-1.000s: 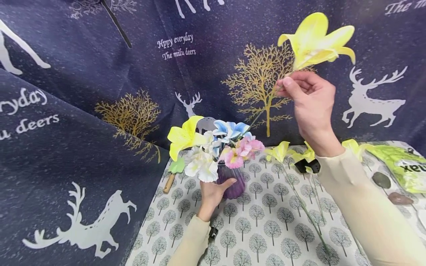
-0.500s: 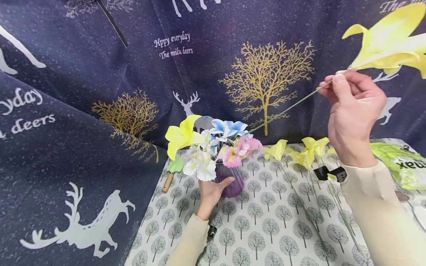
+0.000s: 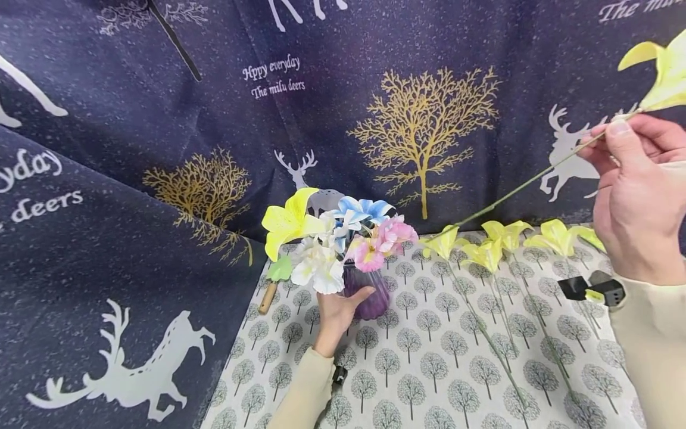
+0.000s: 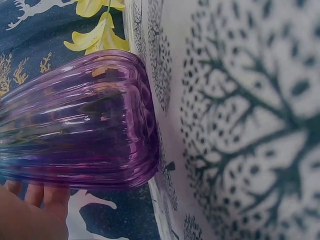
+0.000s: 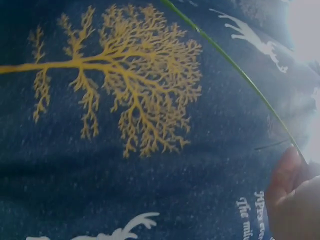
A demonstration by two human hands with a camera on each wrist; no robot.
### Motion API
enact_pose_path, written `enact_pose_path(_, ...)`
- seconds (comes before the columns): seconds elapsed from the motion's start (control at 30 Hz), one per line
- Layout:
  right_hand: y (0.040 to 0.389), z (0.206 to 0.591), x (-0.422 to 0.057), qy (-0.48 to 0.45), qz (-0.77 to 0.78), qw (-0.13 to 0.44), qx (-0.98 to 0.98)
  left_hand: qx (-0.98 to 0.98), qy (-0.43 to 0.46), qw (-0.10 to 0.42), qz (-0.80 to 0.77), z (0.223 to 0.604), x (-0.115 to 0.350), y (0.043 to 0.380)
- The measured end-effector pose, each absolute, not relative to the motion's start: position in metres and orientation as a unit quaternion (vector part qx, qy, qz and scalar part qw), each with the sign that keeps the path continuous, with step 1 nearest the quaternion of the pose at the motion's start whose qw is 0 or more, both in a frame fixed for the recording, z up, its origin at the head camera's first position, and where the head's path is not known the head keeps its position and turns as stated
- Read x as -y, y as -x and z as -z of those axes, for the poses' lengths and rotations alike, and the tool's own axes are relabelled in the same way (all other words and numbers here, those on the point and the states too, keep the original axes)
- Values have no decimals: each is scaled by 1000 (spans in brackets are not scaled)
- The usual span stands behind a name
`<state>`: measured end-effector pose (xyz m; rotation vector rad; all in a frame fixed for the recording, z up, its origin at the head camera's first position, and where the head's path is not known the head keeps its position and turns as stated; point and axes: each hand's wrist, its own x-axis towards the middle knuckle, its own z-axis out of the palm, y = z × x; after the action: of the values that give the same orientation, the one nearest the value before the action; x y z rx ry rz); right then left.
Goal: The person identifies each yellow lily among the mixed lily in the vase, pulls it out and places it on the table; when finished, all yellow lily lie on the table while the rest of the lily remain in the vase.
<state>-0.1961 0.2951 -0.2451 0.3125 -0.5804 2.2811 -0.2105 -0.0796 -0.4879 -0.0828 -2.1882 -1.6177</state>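
My left hand [image 3: 339, 313] holds a ribbed purple glass vase [image 3: 374, 301] low on its side, thumb across the front; in the left wrist view its fingers [image 4: 54, 200] lie against the glass. White, blue and pink flowers and one yellow lily [image 3: 289, 223] fill the mouth of the upright vase. High at the right, my right hand [image 3: 640, 185] pinches the green stem [image 3: 527, 182] of another yellow lily [image 3: 670, 74] just under its bloom, which the frame edge cuts. This stem slants down left, its lower end overlapping the lilies on the table. The right wrist view shows the stem [image 5: 235, 67] between thumb and fingers.
Several yellow lilies [image 3: 485, 253] lie along the table's back right, stems toward the front. A small tool with a green blade and wooden handle [image 3: 268, 298] lies left of the vase. A dark cloth [image 3: 321, 119] with deer and trees hangs behind the patterned tablecloth [image 3: 412, 381].
My right hand has moved right with the lily, drawing its stem away from the flowers in the vase. The left hand has stayed on the vase.
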Motion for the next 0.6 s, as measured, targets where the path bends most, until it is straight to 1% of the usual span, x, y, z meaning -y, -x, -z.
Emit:
enact_pose_path(0.2, 197, 263, -295, -147, -877, 329, 319, 791, 25, 204, 576, 488, 80, 211)
enact_pose_path(0.3, 201, 276, -286, -149, -863, 292, 385, 792, 19, 201, 577, 488, 81, 210)
enact_pose_path(0.5, 214, 311, -260, -88, -797, 191, 566, 793, 11, 195, 578, 487, 82, 210)
enact_pose_path(0.6, 222, 331, -247, -65, -745, 153, 646, 794, 8, 187, 579, 487, 82, 209)
